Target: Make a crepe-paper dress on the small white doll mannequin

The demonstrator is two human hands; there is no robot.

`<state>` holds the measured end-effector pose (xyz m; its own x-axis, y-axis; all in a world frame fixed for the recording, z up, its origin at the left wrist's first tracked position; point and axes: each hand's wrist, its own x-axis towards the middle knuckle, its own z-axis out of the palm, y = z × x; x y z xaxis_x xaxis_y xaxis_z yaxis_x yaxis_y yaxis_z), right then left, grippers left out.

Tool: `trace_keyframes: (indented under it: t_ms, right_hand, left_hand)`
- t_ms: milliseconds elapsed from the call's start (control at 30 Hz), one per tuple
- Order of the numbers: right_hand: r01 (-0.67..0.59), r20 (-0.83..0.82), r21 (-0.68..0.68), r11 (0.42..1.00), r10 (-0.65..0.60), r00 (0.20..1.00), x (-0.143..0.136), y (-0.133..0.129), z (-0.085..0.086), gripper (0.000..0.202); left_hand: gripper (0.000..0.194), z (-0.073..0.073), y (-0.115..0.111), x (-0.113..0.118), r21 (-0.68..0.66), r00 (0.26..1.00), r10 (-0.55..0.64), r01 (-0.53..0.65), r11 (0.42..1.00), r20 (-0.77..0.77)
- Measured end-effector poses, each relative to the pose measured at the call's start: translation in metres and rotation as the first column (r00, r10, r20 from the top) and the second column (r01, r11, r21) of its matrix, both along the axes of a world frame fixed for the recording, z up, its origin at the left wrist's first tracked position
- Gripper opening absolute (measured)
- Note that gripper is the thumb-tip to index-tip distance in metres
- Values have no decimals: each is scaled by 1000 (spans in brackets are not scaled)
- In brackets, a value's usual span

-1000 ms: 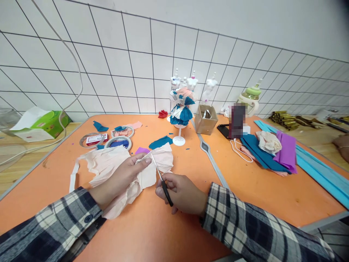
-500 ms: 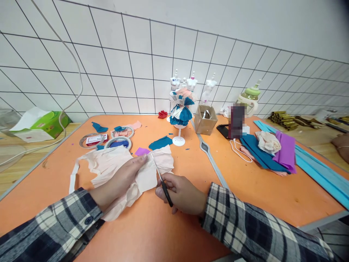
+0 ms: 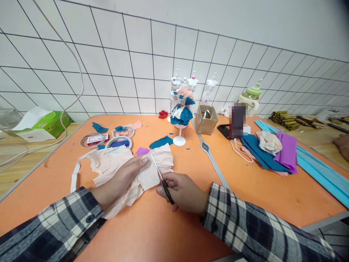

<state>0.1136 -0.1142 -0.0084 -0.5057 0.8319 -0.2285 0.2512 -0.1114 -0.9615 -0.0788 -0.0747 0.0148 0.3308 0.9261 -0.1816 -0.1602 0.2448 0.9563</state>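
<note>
My left hand (image 3: 127, 173) grips a sheet of pale pink crepe paper (image 3: 148, 173), thumb on top and the other fingers hidden beneath. The wrinkled paper spreads to the left over the orange table, and its right part is lifted towards my right hand. In my right hand (image 3: 181, 191) is a pair of scissors (image 3: 167, 191) with black handles. Their blades point up and left and lie across the paper, close to my left thumb. A white strip (image 3: 75, 174) hangs off the paper's left end.
Tape rolls (image 3: 120, 142), a small red box (image 3: 96, 139) and blue scraps (image 3: 161, 142) lie beyond the paper. A small dress form (image 3: 180, 112) in a blue paper skirt stands near a cardboard box (image 3: 206, 122). To the right are a phone (image 3: 236, 122) and folded purple paper (image 3: 286, 151).
The scissors have shifted very slightly on the paper, and their blades look a little farther apart. Both hands keep their holds; the whole view has moved slightly.
</note>
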Motion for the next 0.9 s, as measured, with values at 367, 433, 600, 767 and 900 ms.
trace_keyframes:
  t_ms: [367,433,600,767,900]
  right_hand:
    - [-44,-86,-54,998,39,996,0,-1,4,29]
    - [-43,-102,-49,998,38,994,1,-1,4,29]
    - [-29,-113,-57,998,23,993,0,-1,1,28]
    - [-12,-128,-67,998,4,992,-1,0,-3,24]
    - [-6,-121,-63,998,-2,993,0,-1,-3,24]
  left_hand:
    - [22,6,-5,3,-16,996,-63,62,998,-64]
    - [21,5,-4,3,-6,996,-60,59,998,-60]
    - [18,3,-3,2,-21,999,-38,37,999,-13]
    - [20,1,-1,2,-49,1000,17,-17,999,9]
    - [22,2,-1,2,-52,1000,20,-20,998,3]
